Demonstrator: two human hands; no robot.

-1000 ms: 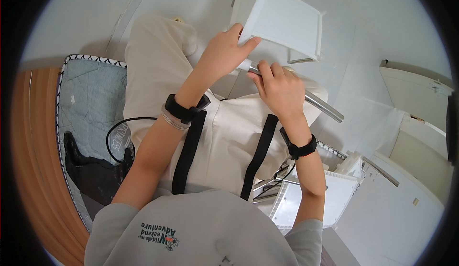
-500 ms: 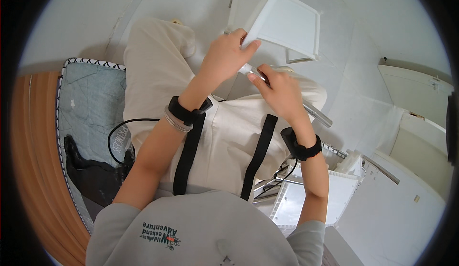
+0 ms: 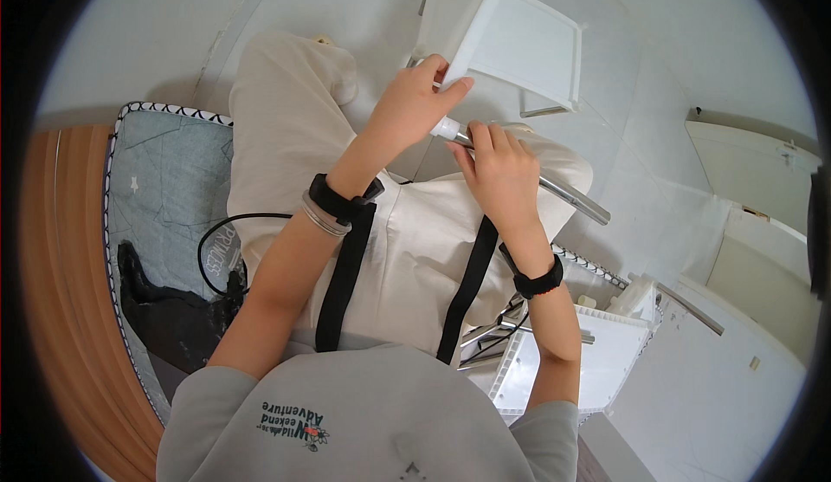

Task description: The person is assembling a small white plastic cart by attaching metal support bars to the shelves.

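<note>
My left hand (image 3: 409, 108) is closed on the corner of a white plastic shelf panel (image 3: 478, 25), which is tilted up and seen nearly edge-on. Just below that corner a white plastic fitting (image 3: 445, 129) sits around the end of a shiny metal tube (image 3: 576, 200). The fingers of my right hand (image 3: 505, 174) wrap around the tube close to the fitting, and its free end points to the lower right. Another white shelf panel (image 3: 530, 47) lies beyond, with a bent metal piece (image 3: 544, 111) at its near edge. Whether the two panels are joined is hidden.
By my right forearm, more white panels (image 3: 597, 361) and metal tubes (image 3: 493, 343) rest on a mat. A loose tube (image 3: 690, 307) lies farther right. A blue-grey cushion (image 3: 169, 170) with a dark bag-like item (image 3: 164, 317) is at my left, beside wood-slatted furniture (image 3: 61, 265).
My right hand has changed its grip on the tube, its fingers now over the top and its wrist shifted slightly left. The left hand stays on the panel corner.
</note>
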